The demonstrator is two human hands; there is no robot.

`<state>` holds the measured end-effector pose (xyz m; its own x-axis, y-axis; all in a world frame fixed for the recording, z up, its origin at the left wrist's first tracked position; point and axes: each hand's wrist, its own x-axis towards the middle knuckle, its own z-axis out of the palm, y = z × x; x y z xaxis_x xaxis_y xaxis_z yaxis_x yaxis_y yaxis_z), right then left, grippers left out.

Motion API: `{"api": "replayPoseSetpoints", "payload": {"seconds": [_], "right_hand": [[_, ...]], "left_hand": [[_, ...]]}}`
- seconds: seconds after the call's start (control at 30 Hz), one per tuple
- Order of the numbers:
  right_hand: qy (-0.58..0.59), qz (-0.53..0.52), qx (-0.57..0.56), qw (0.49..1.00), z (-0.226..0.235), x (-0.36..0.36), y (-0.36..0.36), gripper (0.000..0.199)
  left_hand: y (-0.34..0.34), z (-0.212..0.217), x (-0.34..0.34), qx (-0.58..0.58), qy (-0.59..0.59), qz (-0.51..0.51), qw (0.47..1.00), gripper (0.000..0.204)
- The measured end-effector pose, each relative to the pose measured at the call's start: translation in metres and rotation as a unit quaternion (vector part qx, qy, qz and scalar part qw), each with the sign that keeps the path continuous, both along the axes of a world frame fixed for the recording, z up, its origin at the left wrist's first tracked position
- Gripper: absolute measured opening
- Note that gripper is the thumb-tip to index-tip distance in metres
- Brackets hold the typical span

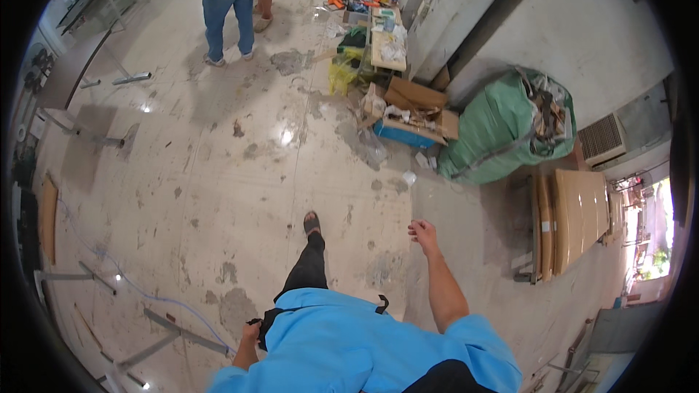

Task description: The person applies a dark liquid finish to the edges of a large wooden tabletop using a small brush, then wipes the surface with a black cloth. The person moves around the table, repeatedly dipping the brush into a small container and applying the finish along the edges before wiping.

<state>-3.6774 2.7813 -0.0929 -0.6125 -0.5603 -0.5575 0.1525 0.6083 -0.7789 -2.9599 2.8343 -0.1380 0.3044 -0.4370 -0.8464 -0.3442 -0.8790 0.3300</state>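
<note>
My right hand (422, 234) hangs out in front of me to the right, over the floor, with its fingers loosely curled. I see nothing in it. Down at my left hip, my left hand (251, 332) is closed beside a black waist pouch (271, 326). A small dark bit shows at its fingers; whether it belongs to the pouch, I cannot tell. My one visible foot, in a dark sandal (312, 223), is stretched forward on the worn, stained floor (218, 175).
A big green sack (495, 124) stuffed with scraps leans by the right wall, next to an open cardboard box (416, 105) and a cluttered bench (387, 47). Flat cardboard (579, 211) stands nearer. Ahead is a person (229, 14). Tables (80, 65) and a blue cable (175, 302) lie left.
</note>
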Motion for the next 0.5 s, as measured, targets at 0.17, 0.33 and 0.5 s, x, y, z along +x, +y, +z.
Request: {"api": "replayPoseSetpoints", "payload": {"seconds": [0.17, 0.33, 0.5], "right_hand": [[-0.043, 0.035, 0.118, 0.991, -0.009, -0.006, -0.097, 0.025], [-0.142, -0.002, 0.198, 0.970, -0.054, -0.006, -0.139, 0.024], [-0.216, -0.039, 0.240, 0.946, -0.115, -0.063, -0.222, 0.016]], "left_hand": [[-0.231, 0.007, -0.080, -0.020, 0.108, 0.105, 0.988, 0.025], [-0.509, 0.065, -0.176, -0.207, 0.100, -0.023, 0.973, 0.027], [-0.693, 0.090, -0.243, -0.246, 0.078, -0.028, 0.966, 0.029]]}}
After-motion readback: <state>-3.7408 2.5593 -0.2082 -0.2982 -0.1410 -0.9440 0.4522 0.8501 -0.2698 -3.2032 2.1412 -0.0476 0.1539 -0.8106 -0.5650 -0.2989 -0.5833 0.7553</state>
